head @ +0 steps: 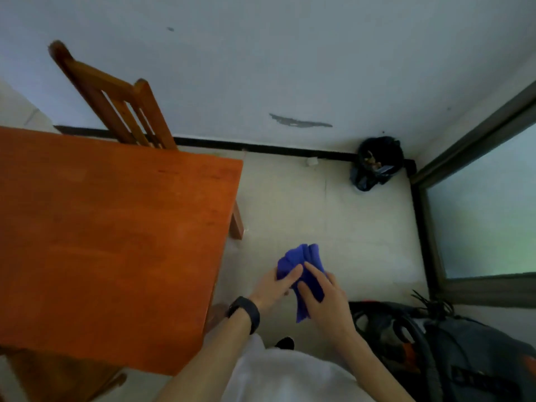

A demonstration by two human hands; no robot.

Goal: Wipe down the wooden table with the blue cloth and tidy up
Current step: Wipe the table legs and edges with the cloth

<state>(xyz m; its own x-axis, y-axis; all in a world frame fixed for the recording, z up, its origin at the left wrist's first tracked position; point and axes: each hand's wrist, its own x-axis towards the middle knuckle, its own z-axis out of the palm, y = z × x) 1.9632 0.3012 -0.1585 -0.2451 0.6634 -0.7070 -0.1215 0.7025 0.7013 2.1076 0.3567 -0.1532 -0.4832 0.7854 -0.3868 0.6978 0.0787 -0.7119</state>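
A person stood beside a wooden table (101, 242) and looked down at their own two hands, which met over the pale floor (319, 204), just past the table's right edge, at about 5 o'clock from the centre of the view.

Both hands held a blue cloth (307, 261), bunched into loose folds. The left hand (275, 285), with a dark band (246, 313) on its wrist, gripped the cloth's left side, thumb pressed on top and fingers curled beneath. The right hand (330, 297) pinched the cloth's right side, with its long fingers laid across the fabric. Most of the cloth fanned out beyond the fingertips toward 12 o'clock; a narrow tail hung between the two palms toward 6 o'clock. The cloth touched neither table nor floor.

The table filled the left of the view, from 7 to 10 o'clock, its orange-brown top bare. A wooden chair (116, 97) stood at its far side, at 11 o'clock, against a white wall (261, 68). A black rubbish bag (377, 161) sat in the corner at 2 o'clock. A glass door (487, 204) ran along 3 o'clock. A dark backpack (464, 358) lay on the floor at 4 o'clock, near the right forearm.
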